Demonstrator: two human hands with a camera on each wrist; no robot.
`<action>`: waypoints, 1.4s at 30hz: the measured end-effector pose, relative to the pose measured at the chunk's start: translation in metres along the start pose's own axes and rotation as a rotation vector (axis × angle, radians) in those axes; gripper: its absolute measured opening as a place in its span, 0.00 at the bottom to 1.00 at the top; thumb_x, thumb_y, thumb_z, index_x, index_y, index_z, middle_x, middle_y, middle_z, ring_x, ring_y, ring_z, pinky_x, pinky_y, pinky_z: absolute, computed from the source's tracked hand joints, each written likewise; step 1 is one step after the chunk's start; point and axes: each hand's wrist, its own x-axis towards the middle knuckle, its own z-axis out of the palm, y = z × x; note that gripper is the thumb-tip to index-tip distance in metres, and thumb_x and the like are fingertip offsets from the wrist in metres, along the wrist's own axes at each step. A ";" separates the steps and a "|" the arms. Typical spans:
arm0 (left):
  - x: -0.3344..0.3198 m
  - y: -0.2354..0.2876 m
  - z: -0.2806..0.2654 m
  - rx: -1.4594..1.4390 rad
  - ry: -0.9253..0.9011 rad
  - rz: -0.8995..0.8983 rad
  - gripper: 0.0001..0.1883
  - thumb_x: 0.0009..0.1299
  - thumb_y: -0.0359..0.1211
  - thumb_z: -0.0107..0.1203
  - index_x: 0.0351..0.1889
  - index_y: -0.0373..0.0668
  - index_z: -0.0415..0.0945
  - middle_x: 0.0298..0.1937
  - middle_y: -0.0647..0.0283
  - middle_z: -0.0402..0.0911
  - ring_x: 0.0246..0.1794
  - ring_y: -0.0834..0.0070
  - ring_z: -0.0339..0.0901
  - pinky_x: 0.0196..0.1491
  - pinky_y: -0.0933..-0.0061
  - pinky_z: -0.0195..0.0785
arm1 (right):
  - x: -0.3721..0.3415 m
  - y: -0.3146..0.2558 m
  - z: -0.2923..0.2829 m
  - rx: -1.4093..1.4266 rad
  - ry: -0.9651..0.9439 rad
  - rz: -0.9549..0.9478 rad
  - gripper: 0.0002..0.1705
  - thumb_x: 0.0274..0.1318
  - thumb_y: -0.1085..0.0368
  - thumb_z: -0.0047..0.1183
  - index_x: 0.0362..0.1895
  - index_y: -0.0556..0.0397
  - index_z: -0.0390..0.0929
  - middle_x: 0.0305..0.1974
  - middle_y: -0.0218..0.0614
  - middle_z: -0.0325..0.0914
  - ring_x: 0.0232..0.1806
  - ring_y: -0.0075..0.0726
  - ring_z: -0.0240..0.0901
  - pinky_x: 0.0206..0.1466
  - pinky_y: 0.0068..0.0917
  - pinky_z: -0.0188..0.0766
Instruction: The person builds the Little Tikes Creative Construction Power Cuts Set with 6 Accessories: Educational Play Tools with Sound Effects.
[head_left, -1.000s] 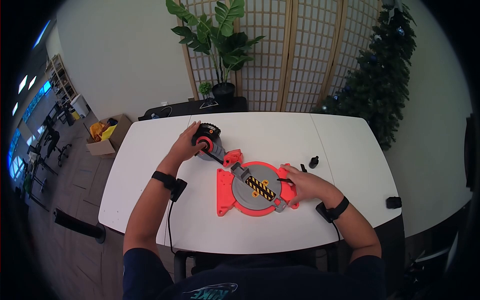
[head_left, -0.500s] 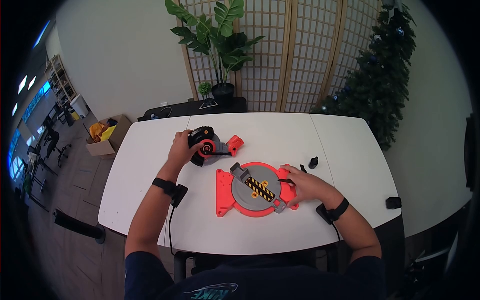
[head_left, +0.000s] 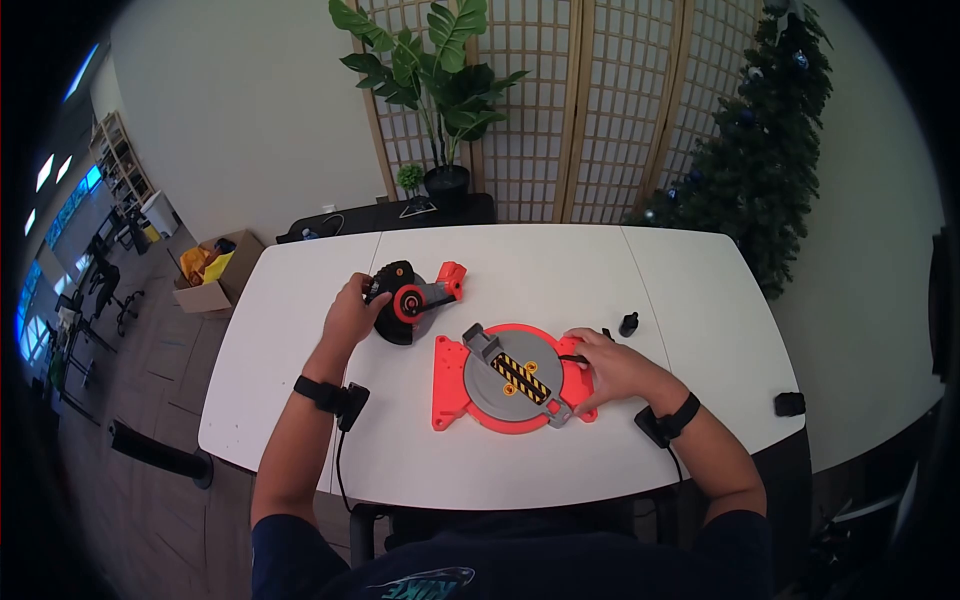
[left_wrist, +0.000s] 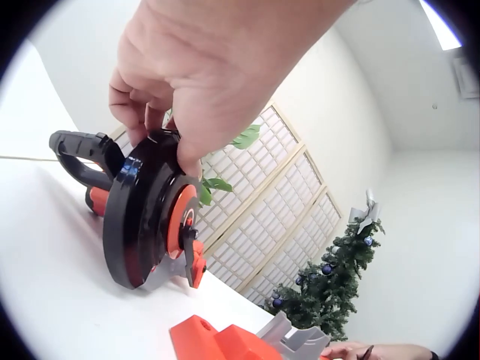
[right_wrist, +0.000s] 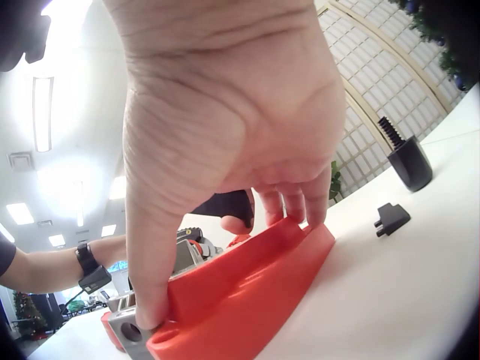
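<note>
In the head view my left hand pinches the black blade guard of a toy miter saw's head. The left wrist view shows my thumb and fingers at the guard's top edge, with the black handle beyond. The round grey-and-red saw base, with a black-and-yellow striped slot, lies flat on the table, to the right of the saw head and apart from it. My right hand grips its red right end, thumb at the near corner and fingers at the far edge. A slim black piece shows by the index finger.
On the white table, a black threaded knob stands beyond my right hand, with a small black clip nearby. A black object sits at the right edge. A plant and lattice screen stand behind.
My left hand has drawn the saw head toward me and to the left, away from the base, turning it on the way. My right hand has stayed on the base.
</note>
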 end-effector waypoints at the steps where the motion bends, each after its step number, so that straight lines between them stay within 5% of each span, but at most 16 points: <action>1: -0.002 0.003 -0.004 0.017 -0.029 -0.029 0.27 0.69 0.44 0.66 0.58 0.34 0.72 0.51 0.48 0.83 0.42 0.58 0.84 0.48 0.61 0.77 | 0.000 0.000 0.000 0.000 0.000 0.000 0.59 0.24 0.45 0.82 0.62 0.61 0.70 0.68 0.47 0.62 0.62 0.46 0.72 0.61 0.34 0.75; 4: -0.009 0.016 -0.011 0.111 0.076 0.042 0.30 0.65 0.45 0.69 0.58 0.38 0.72 0.52 0.50 0.82 0.53 0.54 0.80 0.55 0.59 0.74 | 0.002 0.000 -0.001 -0.011 0.015 0.005 0.58 0.25 0.46 0.82 0.62 0.59 0.71 0.68 0.46 0.63 0.62 0.46 0.72 0.61 0.34 0.75; 8: -0.017 0.033 -0.006 0.239 0.363 0.296 0.31 0.63 0.43 0.71 0.59 0.38 0.71 0.51 0.52 0.80 0.53 0.54 0.79 0.56 0.58 0.74 | 0.008 0.000 -0.004 0.037 -0.009 0.027 0.58 0.24 0.48 0.82 0.63 0.59 0.70 0.69 0.46 0.63 0.63 0.46 0.72 0.62 0.34 0.75; 11: -0.028 0.061 -0.010 0.044 0.254 0.345 0.31 0.62 0.40 0.72 0.59 0.38 0.70 0.50 0.54 0.80 0.51 0.56 0.79 0.55 0.58 0.74 | 0.012 0.006 -0.004 0.004 -0.017 0.030 0.58 0.23 0.50 0.82 0.63 0.60 0.70 0.70 0.47 0.62 0.63 0.46 0.72 0.63 0.34 0.75; 14: -0.042 0.083 -0.012 -0.133 -0.238 0.307 0.30 0.63 0.43 0.72 0.58 0.41 0.73 0.53 0.55 0.80 0.56 0.59 0.78 0.58 0.61 0.73 | 0.013 0.008 -0.002 -0.020 0.007 0.026 0.58 0.23 0.48 0.82 0.62 0.61 0.72 0.70 0.46 0.62 0.64 0.46 0.71 0.63 0.34 0.75; 18: -0.061 0.094 0.002 -0.019 -0.400 0.382 0.33 0.62 0.45 0.72 0.60 0.36 0.73 0.56 0.54 0.80 0.57 0.57 0.78 0.59 0.61 0.73 | 0.012 0.006 -0.004 -0.035 0.013 0.041 0.57 0.24 0.45 0.81 0.61 0.61 0.72 0.72 0.45 0.62 0.65 0.47 0.71 0.63 0.35 0.74; 22: -0.068 0.098 0.015 0.168 -0.648 0.329 0.63 0.44 0.60 0.79 0.71 0.32 0.60 0.69 0.44 0.69 0.71 0.51 0.67 0.70 0.59 0.65 | 0.012 0.015 0.002 -0.067 0.046 0.013 0.57 0.26 0.42 0.80 0.62 0.61 0.72 0.71 0.46 0.63 0.66 0.48 0.70 0.64 0.35 0.73; 25: -0.074 0.091 0.026 0.239 -0.647 0.386 0.69 0.40 0.61 0.80 0.73 0.30 0.56 0.71 0.43 0.65 0.72 0.48 0.65 0.71 0.57 0.64 | 0.011 0.014 0.002 0.087 0.097 0.024 0.57 0.30 0.39 0.79 0.62 0.60 0.71 0.69 0.45 0.65 0.65 0.47 0.71 0.65 0.34 0.72; 27: -0.075 0.084 0.037 0.226 -0.623 0.411 0.70 0.38 0.62 0.80 0.73 0.30 0.55 0.72 0.42 0.64 0.73 0.47 0.64 0.71 0.56 0.64 | 0.010 0.005 -0.003 0.098 0.170 0.064 0.43 0.50 0.40 0.69 0.59 0.60 0.71 0.62 0.45 0.71 0.62 0.47 0.72 0.61 0.37 0.74; 28: -0.075 0.084 0.039 0.213 -0.599 0.436 0.72 0.37 0.62 0.80 0.73 0.30 0.54 0.72 0.42 0.63 0.73 0.47 0.63 0.71 0.56 0.64 | 0.011 0.005 -0.003 0.097 0.170 0.064 0.43 0.50 0.40 0.69 0.59 0.60 0.71 0.62 0.45 0.71 0.62 0.47 0.72 0.61 0.37 0.74; 30: -0.073 0.085 0.039 0.221 -0.613 0.433 0.71 0.37 0.63 0.80 0.72 0.30 0.54 0.72 0.42 0.63 0.73 0.47 0.63 0.71 0.56 0.64 | 0.015 0.007 -0.004 0.008 0.179 0.131 0.25 0.69 0.48 0.52 0.54 0.58 0.72 0.52 0.48 0.78 0.53 0.52 0.77 0.52 0.43 0.76; 33: -0.072 0.082 0.040 0.217 -0.601 0.449 0.70 0.37 0.63 0.80 0.72 0.30 0.56 0.72 0.43 0.64 0.73 0.48 0.64 0.71 0.55 0.64 | 0.016 -0.009 -0.005 0.015 0.146 0.246 0.17 0.75 0.56 0.41 0.48 0.57 0.72 0.41 0.50 0.80 0.43 0.59 0.79 0.45 0.49 0.74; 42: -0.066 0.083 0.040 0.153 -0.598 0.445 0.69 0.38 0.62 0.80 0.71 0.31 0.57 0.72 0.45 0.65 0.72 0.51 0.66 0.71 0.58 0.65 | 0.028 -0.018 0.023 -0.269 0.284 0.162 0.19 0.73 0.53 0.45 0.41 0.58 0.75 0.33 0.47 0.82 0.33 0.54 0.81 0.35 0.46 0.77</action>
